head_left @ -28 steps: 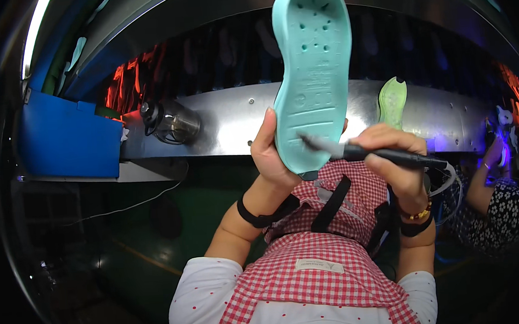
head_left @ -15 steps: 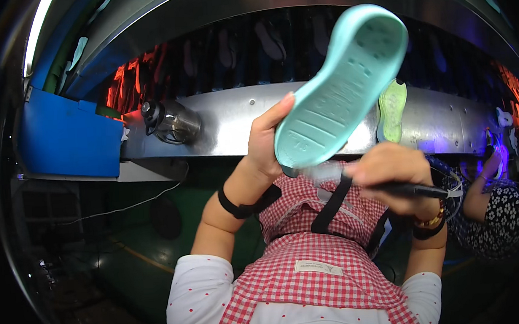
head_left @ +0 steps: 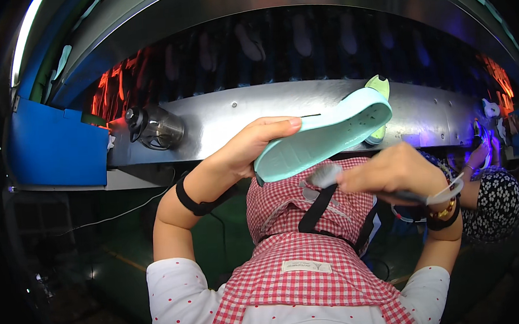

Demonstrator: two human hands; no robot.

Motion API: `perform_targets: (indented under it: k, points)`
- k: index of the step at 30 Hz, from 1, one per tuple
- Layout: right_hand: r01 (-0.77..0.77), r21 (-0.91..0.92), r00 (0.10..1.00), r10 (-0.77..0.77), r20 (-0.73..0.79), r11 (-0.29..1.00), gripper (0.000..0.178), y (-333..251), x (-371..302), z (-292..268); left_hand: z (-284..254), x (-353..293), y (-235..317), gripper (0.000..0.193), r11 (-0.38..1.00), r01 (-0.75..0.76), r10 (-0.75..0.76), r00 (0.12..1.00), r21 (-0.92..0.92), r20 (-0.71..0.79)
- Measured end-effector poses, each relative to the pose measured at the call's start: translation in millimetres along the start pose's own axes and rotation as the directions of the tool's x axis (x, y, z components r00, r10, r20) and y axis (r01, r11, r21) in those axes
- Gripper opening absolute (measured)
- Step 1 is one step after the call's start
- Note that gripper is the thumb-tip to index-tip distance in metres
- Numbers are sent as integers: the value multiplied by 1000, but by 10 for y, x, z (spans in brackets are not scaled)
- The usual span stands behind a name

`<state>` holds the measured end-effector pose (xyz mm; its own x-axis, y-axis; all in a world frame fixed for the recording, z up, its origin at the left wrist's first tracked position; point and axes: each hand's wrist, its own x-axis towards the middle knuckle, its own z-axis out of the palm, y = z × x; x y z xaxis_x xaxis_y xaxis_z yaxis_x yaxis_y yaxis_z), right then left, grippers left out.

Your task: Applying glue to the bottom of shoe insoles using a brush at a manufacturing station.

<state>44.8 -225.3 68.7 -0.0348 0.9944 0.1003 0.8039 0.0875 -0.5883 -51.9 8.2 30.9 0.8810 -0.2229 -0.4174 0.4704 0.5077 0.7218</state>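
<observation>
A mint-green shoe sole (head_left: 320, 141) is in my left hand (head_left: 258, 141), whose fingers and thumb are closed on the sole's lower-left end. The sole lies tilted, its hollow inner side toward me and its rim nearer edge-on. My right hand (head_left: 391, 172), blurred by motion, grips a brush (head_left: 324, 176) with pale bristles and a dark handle. The bristles are just below the sole's near edge; whether they touch it I cannot tell. Behind the mint sole, a yellow-green sole (head_left: 378, 85) is partly covered on the bench.
A metal bench (head_left: 221, 120) runs across in front of me. On its left stands a dark bottle (head_left: 165, 127), near a blue box (head_left: 59, 141). Dim soles (head_left: 249, 42) hang in the dark opening beyond. Another person in a flower-print garment (head_left: 500, 206) works at far right.
The mint sole has been lowered and tipped, from nearly upright to lying flatter. My right hand and the brush stay below it, with the bristles slightly lower and the handle at a different angle.
</observation>
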Motion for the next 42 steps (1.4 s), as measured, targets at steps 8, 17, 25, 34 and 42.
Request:
perform_targets:
  k: [8, 17, 25, 34, 42]
  points:
    - [-101, 262, 969, 155, -195, 960, 21, 146, -84, 35, -121, 46, 27, 42, 992, -123, 123, 992, 14, 1]
    - [-92, 612, 757, 454, -470, 786, 18, 306, 95, 559, -81, 407, -518, 48, 865, -169, 222, 973, -472, 60]
    - [-171, 227, 519, 284, -807, 959, 13, 658, 190, 677, -108, 530, -636, 46, 805, -222, 244, 969, -551, -34]
    - [-294, -28, 575, 153, -804, 955, 33, 829, 428, 842, 103, 601, -678, 44, 820, -345, 310, 939, -456, -153]
    - [-346, -9, 592, 211, -778, 938, 37, 589, 419, 985, -7, 591, -721, 49, 866, -324, 314, 945, -380, -89]
